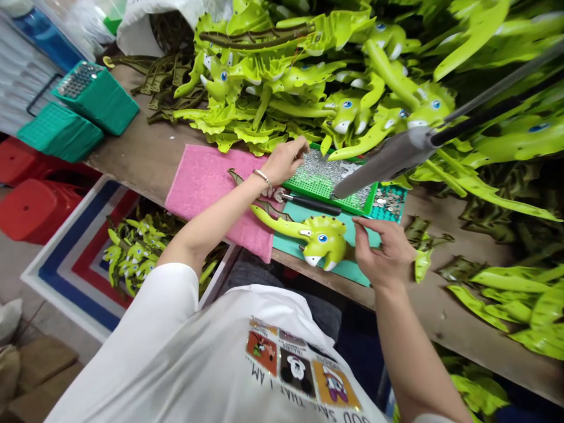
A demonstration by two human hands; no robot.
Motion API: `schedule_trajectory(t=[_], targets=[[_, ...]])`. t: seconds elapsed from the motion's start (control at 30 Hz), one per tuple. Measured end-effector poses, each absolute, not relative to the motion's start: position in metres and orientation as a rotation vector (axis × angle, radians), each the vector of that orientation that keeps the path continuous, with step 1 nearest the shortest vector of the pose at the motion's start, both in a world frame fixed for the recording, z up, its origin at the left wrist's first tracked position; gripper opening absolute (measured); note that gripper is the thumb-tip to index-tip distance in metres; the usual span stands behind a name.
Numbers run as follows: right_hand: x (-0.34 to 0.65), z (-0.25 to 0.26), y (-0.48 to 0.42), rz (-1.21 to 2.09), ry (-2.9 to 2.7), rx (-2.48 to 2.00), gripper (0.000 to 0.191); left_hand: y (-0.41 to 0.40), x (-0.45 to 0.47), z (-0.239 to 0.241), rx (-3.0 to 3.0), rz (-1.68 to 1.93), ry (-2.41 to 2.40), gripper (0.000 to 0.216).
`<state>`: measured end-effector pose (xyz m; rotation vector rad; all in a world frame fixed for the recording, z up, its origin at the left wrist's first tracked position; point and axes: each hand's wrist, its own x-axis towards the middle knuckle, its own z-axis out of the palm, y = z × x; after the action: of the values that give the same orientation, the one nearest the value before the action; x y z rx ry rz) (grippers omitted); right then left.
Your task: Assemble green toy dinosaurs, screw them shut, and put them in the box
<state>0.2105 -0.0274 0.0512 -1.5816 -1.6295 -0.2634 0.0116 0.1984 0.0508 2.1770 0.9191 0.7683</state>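
My left hand [288, 160] reaches over the left end of a green tray [304, 187] of small metal screws. Its fingers are curled together; whether a screw is between them is hidden. My right hand [384, 249] is beside the tray's lower right corner, thumb and forefinger pinched on something too small to make out. Between my hands a lime-green plastic dinosaur head [328, 238] with a blue eye lies on a teal mat [359, 273]. A black-handled screwdriver [315, 204] lies between head and tray. A grey powered screwdriver [383, 164] hangs, tip down, over the tray.
A heap of lime-green toy parts [264, 82] covers the back of the bench, and more parts [520, 294] lie at right. A pink towel [202, 182] is at left. Small metal discs [390, 202] fill a teal tray. Green baskets [99, 97] and red stools [33, 208] stand farther left.
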Motion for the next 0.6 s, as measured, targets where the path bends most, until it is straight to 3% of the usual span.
schedule_trajectory(t=[0.13, 0.37, 0.6], targets=[[0.214, 0.046, -0.029, -0.162, -1.524, -1.710, 0.012, 0.157, -0.040, 0.064, 1.840, 1.002, 0.933, 0.017], [0.213, 0.031, -0.034, -0.039, -1.401, -1.839, 0.021, 0.082, -0.101, 0.039, 1.468, 1.178, 1.101, 0.023], [0.213, 0.024, -0.038, -0.062, -1.338, -1.853, 0.024, 0.067, -0.101, 0.023, 1.661, 1.212, 1.233, 0.013]])
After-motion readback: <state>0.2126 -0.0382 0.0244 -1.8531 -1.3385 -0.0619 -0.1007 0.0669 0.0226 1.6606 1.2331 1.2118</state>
